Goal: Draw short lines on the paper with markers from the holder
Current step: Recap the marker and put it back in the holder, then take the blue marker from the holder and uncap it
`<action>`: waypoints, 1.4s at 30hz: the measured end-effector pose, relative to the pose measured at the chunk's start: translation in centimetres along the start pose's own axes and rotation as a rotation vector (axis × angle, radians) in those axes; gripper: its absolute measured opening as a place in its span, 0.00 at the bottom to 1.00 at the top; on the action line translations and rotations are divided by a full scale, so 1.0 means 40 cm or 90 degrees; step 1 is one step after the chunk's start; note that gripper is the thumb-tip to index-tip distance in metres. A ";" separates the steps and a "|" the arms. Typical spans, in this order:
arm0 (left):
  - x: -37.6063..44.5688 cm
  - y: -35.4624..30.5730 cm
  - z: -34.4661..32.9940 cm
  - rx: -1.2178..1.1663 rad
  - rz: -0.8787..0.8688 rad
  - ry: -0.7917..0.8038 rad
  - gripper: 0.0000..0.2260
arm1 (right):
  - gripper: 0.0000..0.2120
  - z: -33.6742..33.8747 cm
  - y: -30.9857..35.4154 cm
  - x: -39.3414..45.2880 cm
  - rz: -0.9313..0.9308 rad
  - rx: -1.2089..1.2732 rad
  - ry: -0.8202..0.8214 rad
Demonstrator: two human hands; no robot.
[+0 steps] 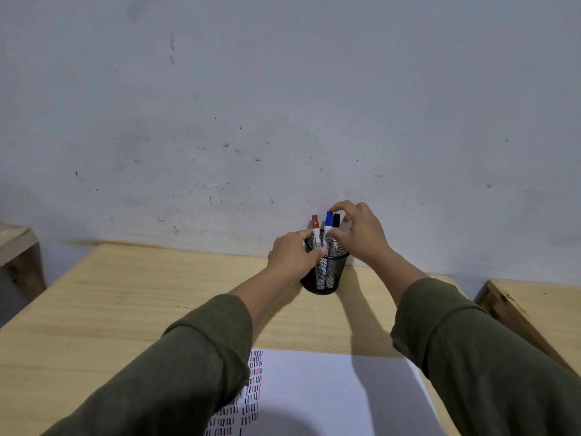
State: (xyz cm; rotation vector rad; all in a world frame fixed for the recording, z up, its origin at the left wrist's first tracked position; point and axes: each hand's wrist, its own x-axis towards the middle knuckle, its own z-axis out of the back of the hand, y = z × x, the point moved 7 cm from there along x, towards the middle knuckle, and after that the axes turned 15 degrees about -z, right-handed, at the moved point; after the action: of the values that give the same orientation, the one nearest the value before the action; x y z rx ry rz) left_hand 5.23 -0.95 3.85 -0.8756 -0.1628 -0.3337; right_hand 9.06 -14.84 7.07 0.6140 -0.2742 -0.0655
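Observation:
A black mesh holder [325,280] stands on the wooden table near the wall. Three markers stand upright in it: a red-capped marker [315,226], a blue-capped marker [328,220] and a black-capped marker [336,220]. My left hand [294,258] grips the holder's left rim, thumb on the near edge. My right hand [361,232] is at the marker tops; its thumb lies across the barrel below the black cap and its fingers curl behind and above that cap. The white paper [330,394] lies near me, with rows of short red, blue and black lines on its left part.
The grey wall [283,121] rises right behind the holder. A second wooden table [540,306] stands to the right, and another wooden piece [15,247] to the left. My sleeves cover part of the paper's left and right sides.

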 end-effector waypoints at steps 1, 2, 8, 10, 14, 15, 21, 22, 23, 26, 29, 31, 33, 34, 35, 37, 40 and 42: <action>0.001 0.002 -0.001 -0.001 0.002 0.001 0.23 | 0.17 0.001 0.004 0.000 0.003 0.011 -0.004; 0.002 0.003 -0.003 -0.001 0.002 0.002 0.24 | 0.16 0.001 0.007 0.000 0.003 0.025 -0.004; 0.002 0.001 -0.002 -0.001 -0.004 -0.003 0.24 | 0.15 0.011 0.009 -0.012 -0.059 0.183 0.014; -0.001 -0.008 0.004 0.007 -0.013 -0.007 0.23 | 0.17 0.044 0.016 -0.014 -0.077 0.261 -0.021; -0.001 -0.025 0.029 0.006 -0.014 -0.030 0.24 | 0.19 0.130 0.054 -0.021 -0.059 0.377 -0.081; 0.000 -0.030 0.039 -0.019 -0.012 -0.046 0.24 | 0.20 0.149 0.064 -0.024 -0.054 0.397 -0.085; -0.018 -0.104 0.133 -0.283 -0.036 -0.206 0.15 | 0.21 0.193 0.117 -0.086 -0.028 0.489 0.017; -0.026 -0.122 0.145 -0.317 -0.048 -0.207 0.14 | 0.21 0.190 0.127 -0.110 -0.020 0.492 0.043; -0.037 -0.142 0.155 -0.335 -0.061 -0.199 0.14 | 0.21 0.185 0.135 -0.136 -0.015 0.496 0.067; -0.080 -0.179 0.173 -0.337 -0.078 -0.164 0.12 | 0.19 0.171 0.144 -0.208 -0.015 0.505 0.114; -0.143 -0.200 0.188 -0.349 -0.084 -0.150 0.11 | 0.18 0.181 0.150 -0.282 -0.021 0.499 0.131; -0.184 -0.212 0.190 -0.369 -0.085 -0.127 0.12 | 0.18 0.192 0.158 -0.321 -0.019 0.492 0.145; -0.221 -0.220 0.192 -0.380 -0.078 -0.126 0.11 | 0.16 0.200 0.169 -0.356 -0.009 0.477 0.165; -0.239 -0.223 0.193 -0.388 -0.070 -0.136 0.11 | 0.16 0.204 0.175 -0.374 -0.002 0.466 0.178; -0.256 -0.224 0.196 -0.400 -0.056 -0.155 0.10 | 0.15 0.208 0.180 -0.393 0.002 0.452 0.192; -0.289 -0.217 0.209 -0.442 -0.007 -0.216 0.09 | 0.15 0.215 0.182 -0.434 -0.006 0.434 0.228; -0.339 -0.187 0.231 -0.499 0.098 -0.327 0.07 | 0.17 0.222 0.170 -0.490 -0.037 0.441 0.290; -0.376 -0.169 0.236 -0.525 0.166 -0.386 0.10 | 0.16 0.225 0.160 -0.521 -0.046 0.476 0.315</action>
State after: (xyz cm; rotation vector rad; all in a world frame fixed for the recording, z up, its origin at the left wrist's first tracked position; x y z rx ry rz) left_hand -11.26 5.64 10.61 -1.7860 -0.4851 0.1455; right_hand -13.56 -11.68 12.93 1.3536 0.2249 0.1273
